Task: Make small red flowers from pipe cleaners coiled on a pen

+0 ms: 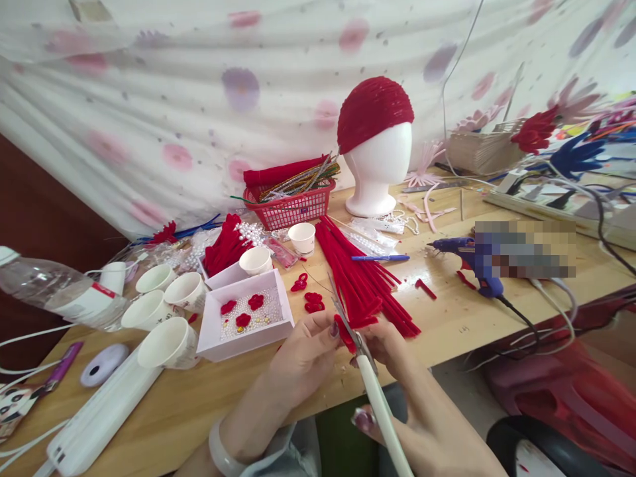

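My left hand (303, 358) pinches a small red pipe-cleaner piece (344, 331) at the front edge of the wooden table (447, 324). My right hand (397, 391) grips white-handled scissors (377, 397); their metal blades point up and away, lying against the red piece. Just beyond my hands lies a bundle of red pipe cleaners (362, 278). A white box (246, 318) holding small red flowers on beads stands to the left, and two finished red shapes (313, 301) lie beside it.
Several white paper cups (169, 341) and a plastic bottle (59, 291) crowd the left. A red basket (293, 202) and a white mannequin head in a red cap (375, 152) stand at the back. A blue glue gun (472, 262) with its cord lies to the right.
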Demonstrator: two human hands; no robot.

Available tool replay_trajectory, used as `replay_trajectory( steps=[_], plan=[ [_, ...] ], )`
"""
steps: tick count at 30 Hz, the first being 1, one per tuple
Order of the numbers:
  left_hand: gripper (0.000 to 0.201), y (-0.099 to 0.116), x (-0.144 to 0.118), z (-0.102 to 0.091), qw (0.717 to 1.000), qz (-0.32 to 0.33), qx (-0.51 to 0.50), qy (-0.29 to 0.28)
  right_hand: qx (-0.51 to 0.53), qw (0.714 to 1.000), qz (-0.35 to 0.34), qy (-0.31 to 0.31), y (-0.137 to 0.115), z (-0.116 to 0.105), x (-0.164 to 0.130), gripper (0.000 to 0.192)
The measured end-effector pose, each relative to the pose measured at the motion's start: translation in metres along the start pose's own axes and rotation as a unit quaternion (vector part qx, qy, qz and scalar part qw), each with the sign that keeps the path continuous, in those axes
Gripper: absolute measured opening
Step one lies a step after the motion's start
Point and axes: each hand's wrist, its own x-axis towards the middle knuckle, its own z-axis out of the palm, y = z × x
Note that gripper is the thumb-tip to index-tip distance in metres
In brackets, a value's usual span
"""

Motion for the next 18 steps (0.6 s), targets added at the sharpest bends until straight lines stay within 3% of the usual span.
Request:
replay_trajectory(
  steps=[7, 18],
  plan=[
    [0.033, 0.0008, -0.0012, 0.0021, 1.000, -0.013, -0.001, 0.002, -0.018, 0.998, -0.034, 0.041, -0.0008, 0.0074, 0.0041, 0.027],
    [0.033, 0.0019, -0.0002, 0.0029, 1.000, -0.012, -0.015, -0.024, -0.075, 0.992, -0.070, 0.071, -0.0037, 0.0062, 0.0080, 0.015]
  ],
)
